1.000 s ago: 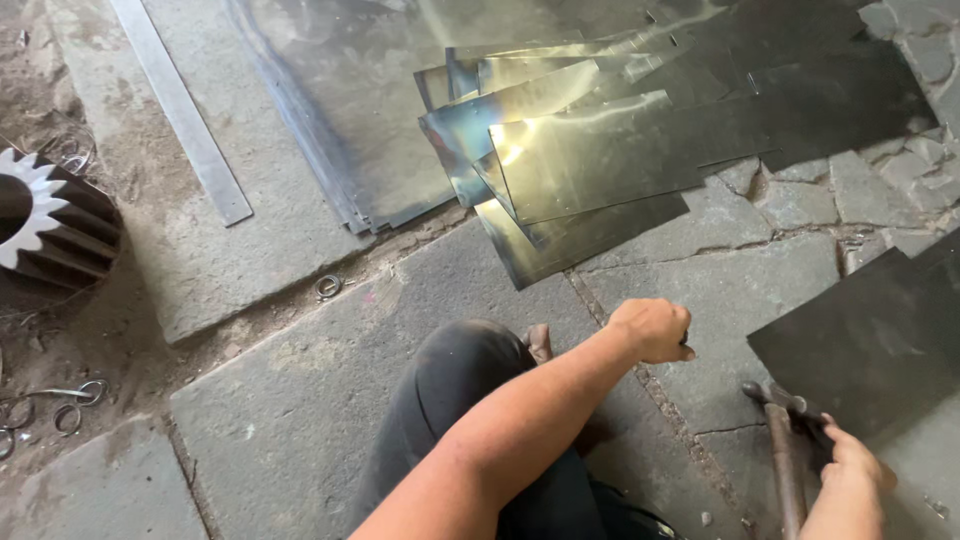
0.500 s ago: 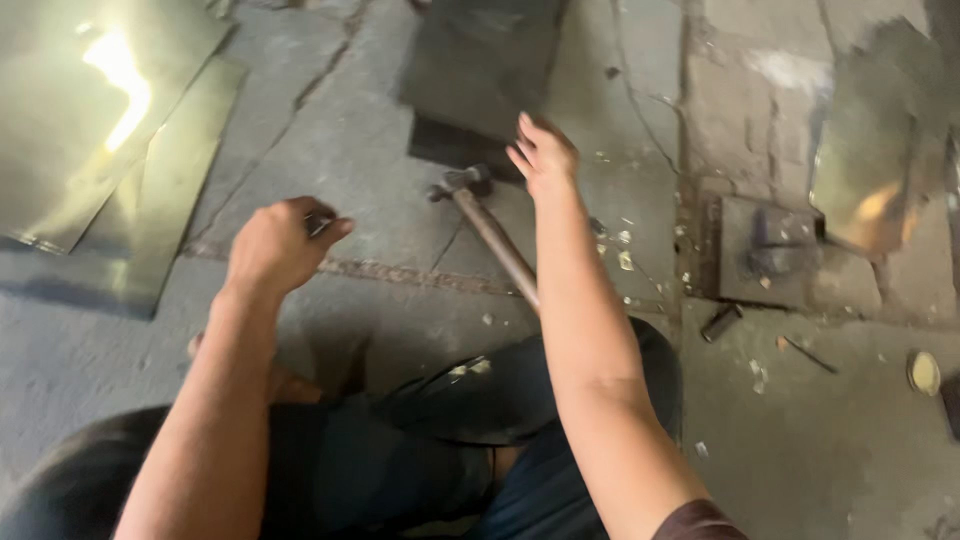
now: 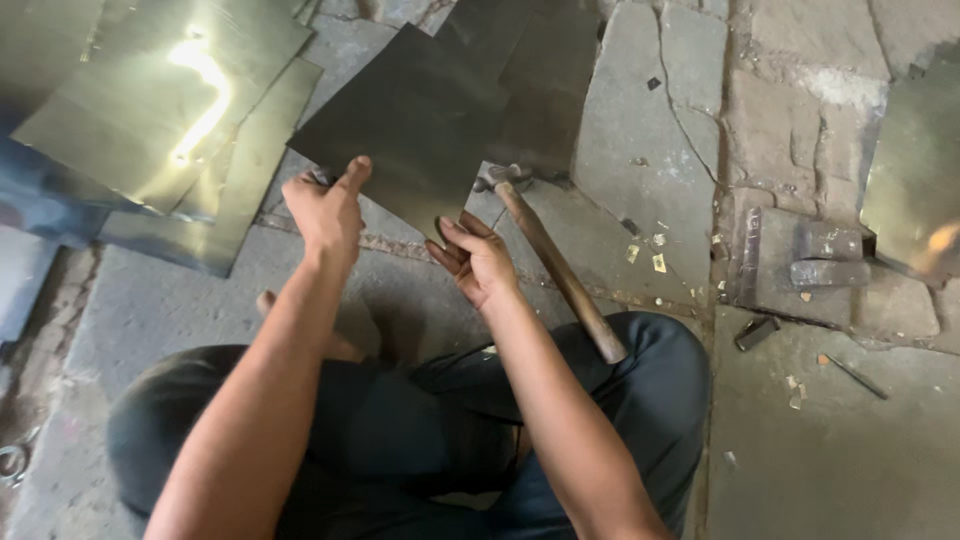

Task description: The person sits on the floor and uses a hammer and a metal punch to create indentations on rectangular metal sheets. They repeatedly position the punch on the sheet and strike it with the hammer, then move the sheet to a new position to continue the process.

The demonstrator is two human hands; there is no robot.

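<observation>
My left hand (image 3: 327, 205) grips the left corner of a dark square metal sheet (image 3: 410, 120), thumb on top. My right hand (image 3: 475, 258) has its fingers under the sheet's near corner and lifts it off the stone floor. A hammer (image 3: 555, 265) with a wooden handle lies just right of my right hand, its head near the sheet's edge and its handle resting on my knee.
Shiny metal sheets (image 3: 160, 110) are stacked at the upper left. More dark sheets (image 3: 545, 80) lie behind the held one. A metal block (image 3: 800, 265) sits on the cracked stone floor at the right, beside another shiny sheet (image 3: 915, 180). My dark trousers (image 3: 420, 430) fill the bottom.
The view has swung right and then settled. My left hand went from a closed fist to gripping the dark sheet, and my right hand came back from the hammer to the sheet's near corner.
</observation>
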